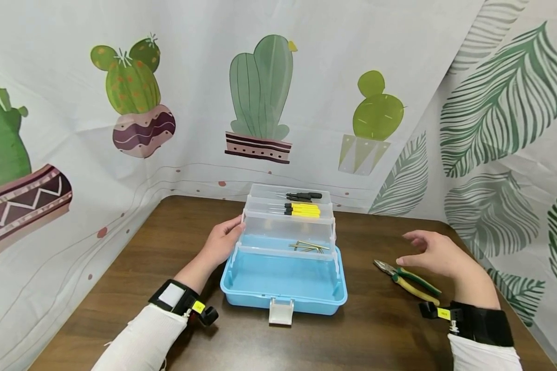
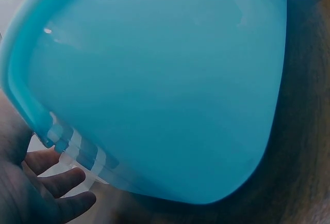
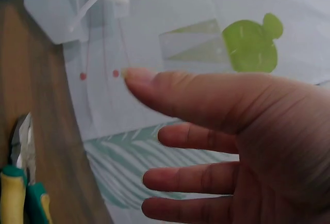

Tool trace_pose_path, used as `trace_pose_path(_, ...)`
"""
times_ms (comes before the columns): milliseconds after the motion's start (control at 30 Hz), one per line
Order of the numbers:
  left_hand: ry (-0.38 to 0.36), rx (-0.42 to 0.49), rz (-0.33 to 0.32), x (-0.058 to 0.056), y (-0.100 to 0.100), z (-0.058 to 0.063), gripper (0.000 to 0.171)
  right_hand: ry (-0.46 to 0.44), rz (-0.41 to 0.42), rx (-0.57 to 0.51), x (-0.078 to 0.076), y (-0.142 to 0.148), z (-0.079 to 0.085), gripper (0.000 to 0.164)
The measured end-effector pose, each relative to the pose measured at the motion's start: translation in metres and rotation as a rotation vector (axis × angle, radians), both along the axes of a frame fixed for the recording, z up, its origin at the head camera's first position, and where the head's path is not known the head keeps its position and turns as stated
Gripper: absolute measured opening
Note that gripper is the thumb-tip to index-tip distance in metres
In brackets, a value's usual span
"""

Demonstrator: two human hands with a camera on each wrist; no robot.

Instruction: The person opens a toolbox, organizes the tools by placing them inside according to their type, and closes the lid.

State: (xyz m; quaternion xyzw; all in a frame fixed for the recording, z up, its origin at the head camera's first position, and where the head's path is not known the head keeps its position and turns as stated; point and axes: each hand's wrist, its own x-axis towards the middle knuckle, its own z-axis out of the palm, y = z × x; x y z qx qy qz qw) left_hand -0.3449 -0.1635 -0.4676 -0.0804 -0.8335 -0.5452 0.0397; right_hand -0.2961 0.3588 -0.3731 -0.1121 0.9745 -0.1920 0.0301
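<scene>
A light blue toolbox stands unfolded on the table, its clear tiered trays raised at the back. My left hand is at the left side of these trays, fingertips right at their edge. In the left wrist view its fingers are loosely spread beside the blue wall, and the thumb is hidden. My right hand hovers above the pliers, thumb and fingers apart with nothing between them. The pliers have green and yellow handles and lie with their metal nose toward the toolbox.
Black-handled screwdrivers lie in the top tray, yellow-handled screwdrivers in the tray below. Several brass-coloured hex keys sit in the lowest tray. A white latch hangs at the toolbox's front. Behind the table hangs a cactus-print cloth.
</scene>
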Motion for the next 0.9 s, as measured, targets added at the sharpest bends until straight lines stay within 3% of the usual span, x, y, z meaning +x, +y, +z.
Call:
trace_pose_path(367,0.0,0.007,0.002,0.0,0.001,0.0,0.051,-0.2,-0.031,0.055,-0.015,0.013,-0.022,0.081)
trace_pose_path(633,0.007,-0.012,-0.001,0.0,0.0,0.001,0.051,-0.211,-0.016,0.046,-0.021,0.014,-0.039,0.072)
trace_pose_path(900,0.012,-0.001,-0.006,0.001,0.001,0.003,0.05,-0.242,-0.031,0.045,-0.024,0.014,-0.046,0.057)
